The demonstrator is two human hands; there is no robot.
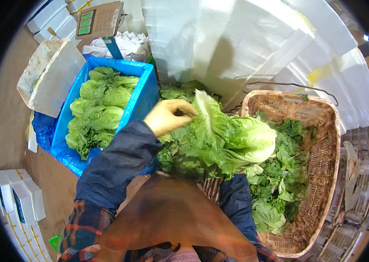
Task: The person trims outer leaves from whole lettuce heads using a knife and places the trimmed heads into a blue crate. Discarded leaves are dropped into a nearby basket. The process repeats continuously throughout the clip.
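My left hand (pixel 171 117), in a pale yellow glove, pinches the edge of a loose lettuce leaf (pixel 206 111) between thumb and fingers. Beside that leaf lies a head of romaine lettuce (pixel 253 139), its pale base to the right. My right hand is hidden beneath this head; only its dark blue sleeve (pixel 237 199) shows below, so its grip cannot be seen. More lettuce leaves (pixel 178 144) lie under and behind the head. To the left, several lettuce heads (pixel 96 111) fill a crate lined with blue plastic (pixel 142 91).
A dirty plastic basket (pixel 330 196) on the right holds loose leaves (pixel 289 163). A weighing scale display (pixel 99 21) rises behind the blue-lined crate. A white foam box (pixel 53 82) leans at its left. Foam boxes (pixel 21 196) stand lower left; white wrapped stacks (pixel 184 39) stand behind.
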